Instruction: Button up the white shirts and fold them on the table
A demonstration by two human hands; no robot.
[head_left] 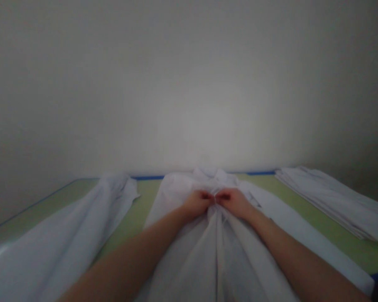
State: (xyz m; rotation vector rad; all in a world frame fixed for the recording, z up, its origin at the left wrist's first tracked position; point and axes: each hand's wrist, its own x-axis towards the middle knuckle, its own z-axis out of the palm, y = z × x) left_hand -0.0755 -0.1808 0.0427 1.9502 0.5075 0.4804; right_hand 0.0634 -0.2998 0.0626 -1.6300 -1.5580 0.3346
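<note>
A white collared garment (pixel 189 260) lies lengthwise on the green table, its collar at the wall end and a sleeve stretched out to the right. My left hand (pixel 199 202) pinches the cloth at the front opening, a little below the collar. Close against it, almost fingertip to fingertip, my right hand (pixel 234 202) pinches the other side of the same spot. Folds run from the pinched point down towards me. The fingers hide whatever small part of the garment sits between them, and the picture is blurred.
Another white cloth piece (pixel 66 226) lies loosely draped on the left. A flat folded stack of white cloth (pixel 334 197) rests at the right. The green tabletop (pixel 129 228) has a blue edge (pixel 149 178) along the pale wall (pixel 189 84).
</note>
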